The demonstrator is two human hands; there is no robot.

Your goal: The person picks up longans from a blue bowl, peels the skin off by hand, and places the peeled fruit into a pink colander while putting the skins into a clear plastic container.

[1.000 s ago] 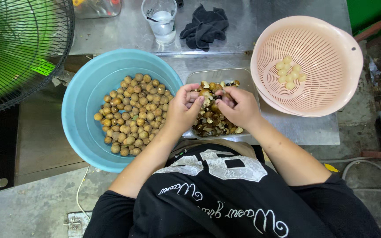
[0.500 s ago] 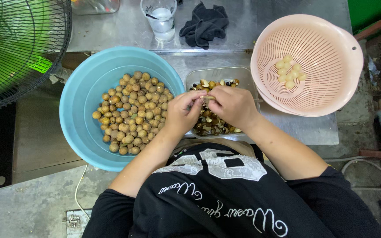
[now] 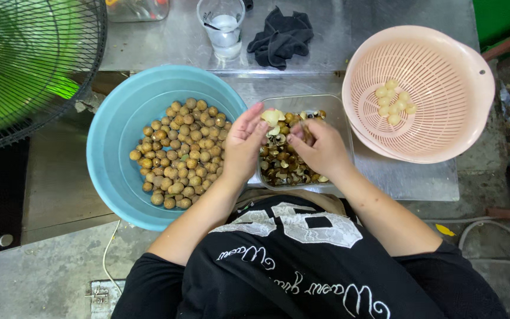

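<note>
My left hand holds a pale peeled fruit at its fingertips over a clear rectangular tub full of brown shell pieces. My right hand is beside it, fingers pinched on a small dark piece of shell above the same tub. A blue basin to the left holds many small round brown fruits. A pink colander to the right holds several pale peeled fruits.
A green fan behind a black grille stands at the far left. A clear cup and a black cloth lie on the metal table at the back. Pipes and cables run along the floor at the right.
Both hands have spread apart a little; the left hand's fingers opened upward, and the pale peeled fruit now shows at its fingertips.
</note>
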